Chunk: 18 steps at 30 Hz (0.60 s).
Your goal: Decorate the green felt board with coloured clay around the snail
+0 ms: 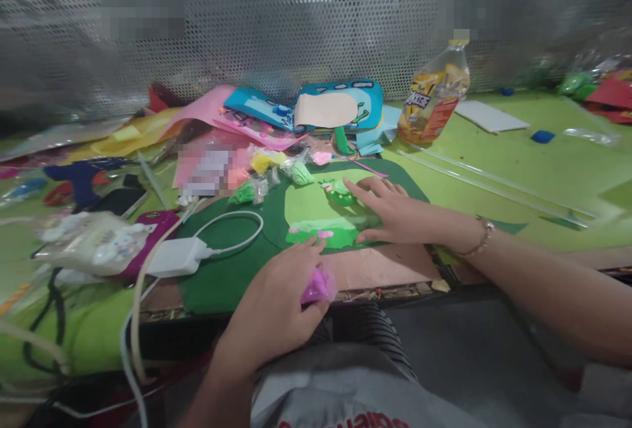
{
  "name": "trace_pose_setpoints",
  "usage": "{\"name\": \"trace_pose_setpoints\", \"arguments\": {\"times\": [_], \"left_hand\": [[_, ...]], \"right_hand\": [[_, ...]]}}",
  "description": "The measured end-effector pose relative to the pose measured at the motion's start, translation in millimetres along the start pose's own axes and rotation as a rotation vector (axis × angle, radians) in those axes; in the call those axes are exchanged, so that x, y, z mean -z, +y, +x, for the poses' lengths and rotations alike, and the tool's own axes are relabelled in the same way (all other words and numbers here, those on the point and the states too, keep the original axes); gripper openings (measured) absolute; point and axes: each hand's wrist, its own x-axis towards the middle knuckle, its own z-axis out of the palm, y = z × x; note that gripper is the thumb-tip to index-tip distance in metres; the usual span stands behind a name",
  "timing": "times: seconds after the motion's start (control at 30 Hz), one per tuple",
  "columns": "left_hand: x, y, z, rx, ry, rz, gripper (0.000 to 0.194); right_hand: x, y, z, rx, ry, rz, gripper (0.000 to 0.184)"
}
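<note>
Green clay picture (309, 203) lies on dark green sheet (217, 283), front of table (474, 138). Left hand (276, 296): fingers curled round bagged purple clay (317, 286), fingertips at picture's lower edge. Right hand (390, 212): fingers loosely spread over its right side, gripping nothing; contact with green clay bug (340, 196) hard to tell.

The left hand (279, 299) holds a purple lump (317, 285) near the green picture (302, 203).

Muted light, soft shadow under the right hand (385, 209), pale glare on perforated metal panel (306, 33), slight overall blur
</note>
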Motion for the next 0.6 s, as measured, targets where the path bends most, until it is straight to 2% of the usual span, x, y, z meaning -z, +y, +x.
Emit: {"name": "trace_pose_setpoints", "arguments": {"times": [0.07, 0.13, 0.23, 0.3, 0.43, 0.53, 0.6], "left_hand": [[-0.2, 0, 0, 0.003, 0.001, -0.007, 0.044], [-1.0, 1, -1, -0.001, 0.015, -0.004, 0.045], [-2.1, 3, -4, -0.026, 0.066, -0.021, 0.041], [-2.0, 4, -6, -0.035, 0.112, -0.043, 0.034], [-1.0, 7, -13, -0.096, 0.215, -0.159, 0.041], [-1.8, 10, -19, -0.131, 0.257, -0.396, 0.042], [-3.5, 13, -24, -0.079, 0.251, -0.549, 0.038]], "right_hand": [[2, 1, 0, 0.026, 0.035, -0.036, 0.09], [9, -1, 0, 0.095, 0.109, -0.042, 0.079], [21, -11, 0, 0.291, 0.25, 0.03, 0.046], [25, -23, -2, 0.446, 0.325, 0.065, 0.033], [26, -54, -9, 0.673, 0.413, 0.093, 0.029], [27, -75, -14, 0.704, 0.458, 0.2, 0.018], [30, -85, -17, 0.66, 0.458, 0.308, 0.012]]}}
